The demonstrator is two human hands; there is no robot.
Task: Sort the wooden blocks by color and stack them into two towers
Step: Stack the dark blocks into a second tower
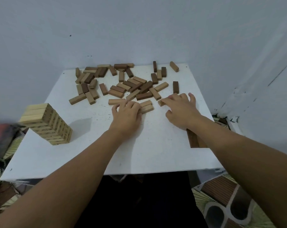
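Note:
A tall tower of light wooden blocks stands at the left edge of the white table. Several loose light and dark blocks lie scattered across the far half. My left hand grips a pair of light blocks lying side by side at mid-table. My right hand lies over a single light block, fingertips curled on it. A low layer of dark blocks lies at the right, partly hidden under my right forearm.
Grey walls close in behind and to the right of the table. A red and dark object sits on the floor at the left. Patterned flooring shows below the table's near edge.

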